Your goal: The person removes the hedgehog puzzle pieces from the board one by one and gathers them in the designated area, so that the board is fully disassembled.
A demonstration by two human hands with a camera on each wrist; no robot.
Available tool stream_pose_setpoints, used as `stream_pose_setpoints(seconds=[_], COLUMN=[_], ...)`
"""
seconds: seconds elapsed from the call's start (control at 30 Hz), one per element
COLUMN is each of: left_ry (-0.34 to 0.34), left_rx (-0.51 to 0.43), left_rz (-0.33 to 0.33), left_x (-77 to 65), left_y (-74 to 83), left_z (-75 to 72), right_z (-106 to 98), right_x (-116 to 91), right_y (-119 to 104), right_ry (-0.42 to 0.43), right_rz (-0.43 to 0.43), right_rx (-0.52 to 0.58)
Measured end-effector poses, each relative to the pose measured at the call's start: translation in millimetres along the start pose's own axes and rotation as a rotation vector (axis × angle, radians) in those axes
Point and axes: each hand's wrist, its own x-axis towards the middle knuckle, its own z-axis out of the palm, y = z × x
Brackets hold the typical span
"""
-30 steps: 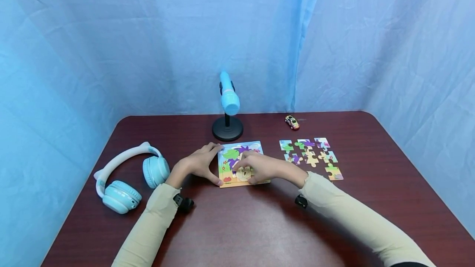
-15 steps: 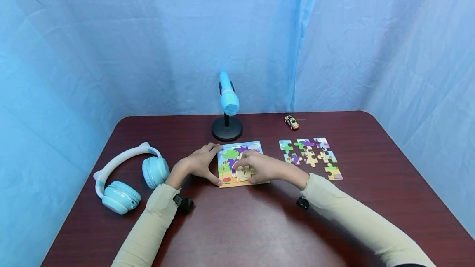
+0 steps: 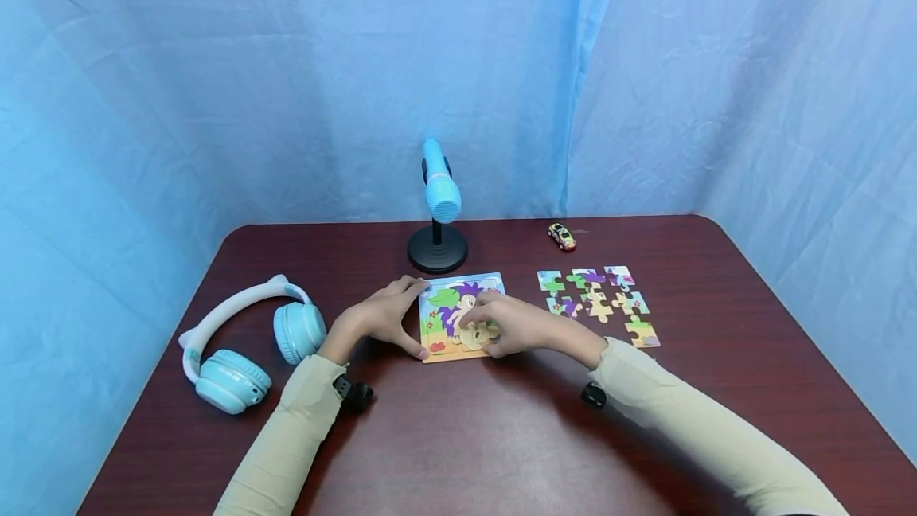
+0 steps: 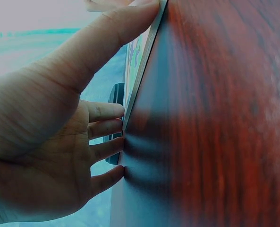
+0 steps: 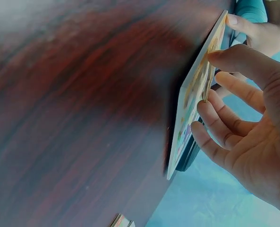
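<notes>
A jigsaw puzzle board (image 3: 435,329) with a purple-haired cartoon figure lies flat at the middle of the table. My left hand (image 3: 387,313) rests at its left side, thumb at the near corner and fingertips at the far one. In the left wrist view those fingers (image 4: 106,150) are spread and fairly straight. Over the board's lower right part, my right hand (image 3: 512,325) pinches a puzzle piece (image 3: 473,337) between thumb and fingers. The right wrist view shows this piece (image 5: 208,82) edge-on, close against the board's surface; whether it is seated cannot be told.
Several loose puzzle pieces (image 3: 600,307) lie in rows to the board's right. Behind them is a toy car (image 3: 562,236). A blue microphone (image 3: 442,193) on a round black base (image 3: 437,250) stands behind the board. Cat-ear headphones (image 3: 232,377) lie at the left.
My right hand has shifted slightly to the right over the board, with the puzzle piece moving a little the same way. The left hand stays at the board's left edge.
</notes>
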Motion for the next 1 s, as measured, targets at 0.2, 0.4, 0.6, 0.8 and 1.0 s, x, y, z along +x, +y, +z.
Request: stream_pose_setpoints(seconds=[0.2, 0.4, 0.6, 0.8, 1.0], left_ry=[0.002, -0.001, -0.004, -0.007, -0.006], left_rx=[0.001, -0.004, -0.008, -0.006, 0.004], left_rz=[0.002, -0.007, -0.013, -0.017, -0.011], left_x=[0.4, -0.6, -2.1, -1.6, -1.4], left_y=[-0.1, 1.8, 3.3, 2.6, 2.1], left_z=[0.0, -0.9, -1.8, -0.9, -0.4], right_z=[-0.2, -1.2, -2.5, -7.5, -10.8], right_x=[-6.9, -18.6, -32.2, -48.7, -66.6], right_y=[6.7, 15.8, 25.9, 34.5, 47.0], right_ry=[0.032, 0.059, 0.069, 0.087, 0.116], right_rz=[0.005, -0.026, -0.029, -0.038, -0.047], right_rx=[-0.045, -0.040, -0.040, -0.038, -0.054])
